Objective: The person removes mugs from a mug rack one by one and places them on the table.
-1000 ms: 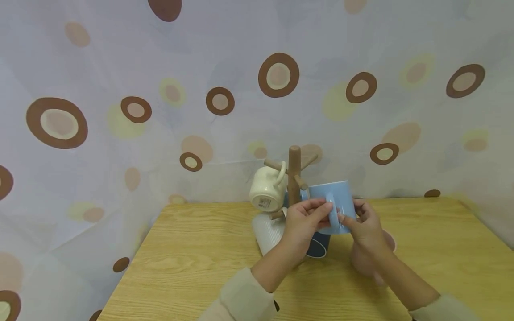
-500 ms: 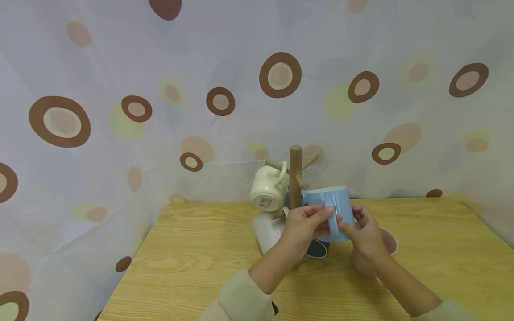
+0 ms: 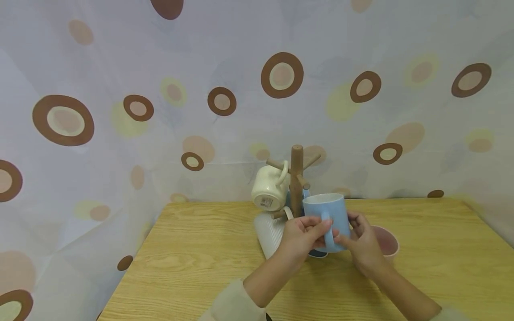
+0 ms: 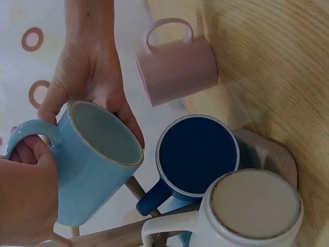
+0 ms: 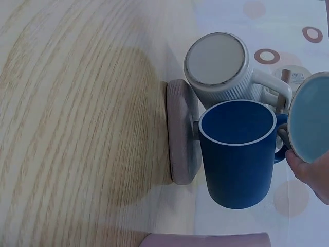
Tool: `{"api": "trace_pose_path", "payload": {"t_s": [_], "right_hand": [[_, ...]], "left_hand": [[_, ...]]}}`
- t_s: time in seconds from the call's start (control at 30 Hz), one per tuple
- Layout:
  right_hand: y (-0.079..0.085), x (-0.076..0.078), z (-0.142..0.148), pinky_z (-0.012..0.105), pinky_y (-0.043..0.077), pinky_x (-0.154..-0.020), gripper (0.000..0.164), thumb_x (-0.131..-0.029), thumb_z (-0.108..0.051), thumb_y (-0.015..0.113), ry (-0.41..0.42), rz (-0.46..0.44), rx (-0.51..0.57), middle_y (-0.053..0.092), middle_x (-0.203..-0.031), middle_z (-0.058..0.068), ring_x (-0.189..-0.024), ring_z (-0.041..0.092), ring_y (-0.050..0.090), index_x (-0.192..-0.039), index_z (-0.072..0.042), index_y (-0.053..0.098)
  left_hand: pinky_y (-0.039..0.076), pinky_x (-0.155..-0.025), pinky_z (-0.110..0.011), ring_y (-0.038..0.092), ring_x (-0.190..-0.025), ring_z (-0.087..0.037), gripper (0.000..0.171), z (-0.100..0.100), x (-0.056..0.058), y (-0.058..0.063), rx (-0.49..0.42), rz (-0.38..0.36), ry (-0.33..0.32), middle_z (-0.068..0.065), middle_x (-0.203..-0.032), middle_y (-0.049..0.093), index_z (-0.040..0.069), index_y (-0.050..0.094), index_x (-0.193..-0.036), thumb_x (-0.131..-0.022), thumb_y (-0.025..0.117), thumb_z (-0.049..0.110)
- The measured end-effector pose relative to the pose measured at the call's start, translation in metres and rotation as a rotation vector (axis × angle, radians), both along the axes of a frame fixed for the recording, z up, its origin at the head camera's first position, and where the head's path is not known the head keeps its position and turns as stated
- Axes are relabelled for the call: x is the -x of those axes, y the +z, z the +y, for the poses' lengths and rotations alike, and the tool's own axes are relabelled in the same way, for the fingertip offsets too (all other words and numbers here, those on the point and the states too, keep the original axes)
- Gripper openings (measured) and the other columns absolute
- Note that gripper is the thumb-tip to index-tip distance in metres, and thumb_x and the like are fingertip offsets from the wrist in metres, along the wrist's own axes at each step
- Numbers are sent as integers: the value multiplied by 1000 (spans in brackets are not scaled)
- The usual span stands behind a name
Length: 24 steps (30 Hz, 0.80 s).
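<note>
A light blue mug [image 3: 335,211] is held in front of the wooden mug tree [image 3: 296,176], its rim uppermost and a little of its inside showing in the head view. My left hand [image 3: 300,234] pinches the mug's handle between thumb and fingers. On the other side, my right hand [image 3: 366,247] grips the body, thumb at the front and fingers behind. Close to the held mug, a navy mug [image 4: 198,157] hangs low on the tree. A white ribbed mug [image 5: 216,64] hangs beside it, tilted. Higher on the left, a cream mug [image 3: 267,187] hangs by its handle.
A pink mug [image 4: 177,72] stands on the wooden table [image 3: 192,258], partly behind my right hand in the head view. Bare pegs [image 3: 304,182] stick out near the tree's top. Another blue piece [image 3: 306,193] shows behind the post. A patterned curtain [image 3: 225,138] hangs behind the table.
Both hands have lowered the light blue mug slightly and tipped its rim towards me, so its inside now shows. The hanging mugs have stayed put.
</note>
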State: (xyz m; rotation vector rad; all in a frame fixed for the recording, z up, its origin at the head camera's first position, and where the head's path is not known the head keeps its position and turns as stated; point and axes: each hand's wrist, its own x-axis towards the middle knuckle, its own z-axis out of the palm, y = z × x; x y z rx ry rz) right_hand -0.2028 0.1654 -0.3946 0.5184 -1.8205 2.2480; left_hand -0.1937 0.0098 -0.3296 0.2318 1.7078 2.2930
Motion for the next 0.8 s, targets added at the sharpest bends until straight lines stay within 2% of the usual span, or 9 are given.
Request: {"api": "trace_pose_path", "payload": {"t_s": [0.1,0.27,0.43,0.57,0.67,0.8], "right_hand": [[-1,-1,1,14,48,-80,53,-77,7,62,27,17,-42,48,-116,-11,-103,-1,51,-118,-16,37],[1,-4,3,11,44,-84,60,-79,3,62,42,-7,-159,46,-121,-16,-107,-4,47,-126,-20,32],[4,-7,2,6,39,-86,65,-77,3,64,28,-5,-273,46,-121,-21,-108,-8,45,-130,-16,30],[5,-9,-1,5,37,-88,68,-75,5,66,60,54,-288,47,-123,-22,-111,-9,45,-130,-14,31],[6,-9,-3,6,38,-89,65,-77,8,62,103,98,-265,48,-123,-21,-112,-8,46,-131,-10,31],[14,-10,-4,8,41,-88,48,-90,-1,49,108,30,-272,46,-122,-20,-110,-9,47,-133,-8,29]], "left_hand": [[55,-76,-34,68,-74,-17,25,-3,-3,-3,25,17,-8,-29,-91,65,-11,59,-94,-85,61,11],[55,-74,-32,68,-81,-29,24,-7,-10,-7,48,73,-22,-31,-91,64,-14,58,-95,-85,61,8],[55,-76,-32,64,-85,-41,23,-12,-19,-10,25,133,-40,-37,-91,61,-17,56,-95,-84,59,4],[54,-76,-32,59,-87,-49,23,-18,-26,-13,0,186,-46,-41,-93,58,-20,53,-96,-84,57,0],[54,-74,-32,56,-88,-54,24,-23,-32,-14,-20,224,-52,-43,-93,56,-22,52,-97,-85,56,-2],[54,-75,-33,59,-86,-50,26,-32,-39,-15,-12,264,-39,-44,-92,55,-21,51,-97,-86,56,2]]}}
